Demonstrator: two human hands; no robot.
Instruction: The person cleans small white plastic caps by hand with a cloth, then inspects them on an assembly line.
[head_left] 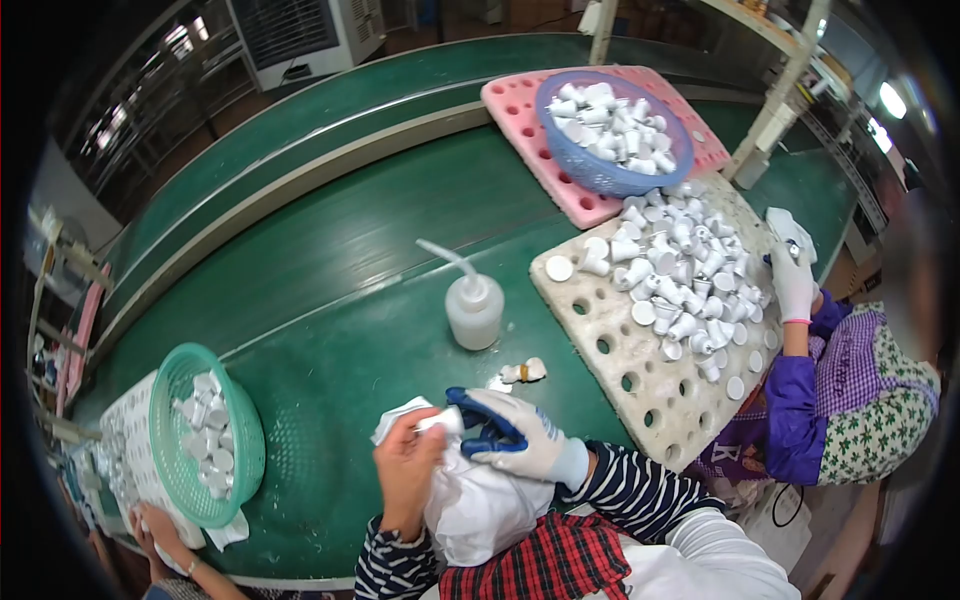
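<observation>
Head | white piece, rounded | left hand: clamped on it | right hand: can't tell

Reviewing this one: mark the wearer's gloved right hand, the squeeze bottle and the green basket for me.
Gloved right hand [510,432]: head view, on the back of the glove.
Squeeze bottle [474,318]: head view, on the bottle's body.
Green basket [251,440]: head view, on its outer side wall.
</observation>
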